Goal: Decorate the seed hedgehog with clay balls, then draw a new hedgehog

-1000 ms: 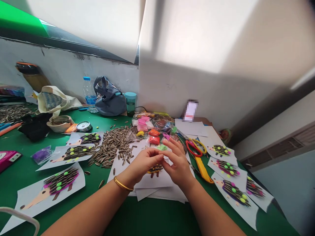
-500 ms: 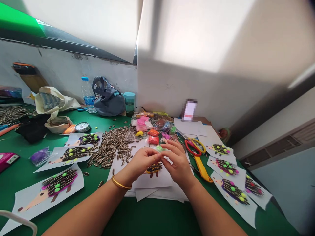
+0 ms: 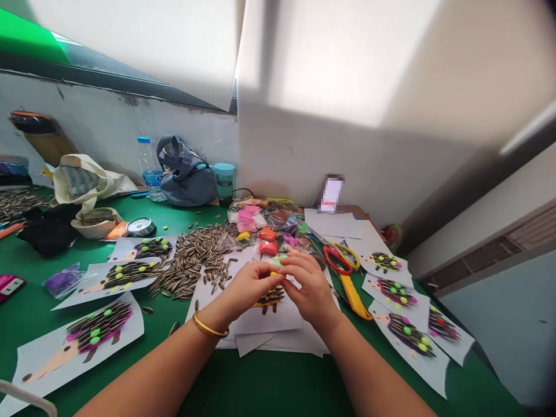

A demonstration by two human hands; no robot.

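The modelling clay (image 3: 280, 261) looks soft and matt; the paper sheets (image 3: 260, 321) beneath it are thin, white and matt; the sunflower seeds (image 3: 195, 260) have dry, striped hulls with a slight sheen; the surface (image 3: 260, 382) is a smooth green covering; the scissors (image 3: 337, 259) have glossy red plastic handles; the utility knife (image 3: 354, 298) has a shiny yellow plastic body; the gold bangle (image 3: 209, 325) is polished metal; the water bottle (image 3: 150, 165) is clear plastic; the grey bag (image 3: 186, 182) is matt cloth; the tote bag (image 3: 80, 182) is cream canvas; the wall (image 3: 108, 133) is rough, chipped paint.
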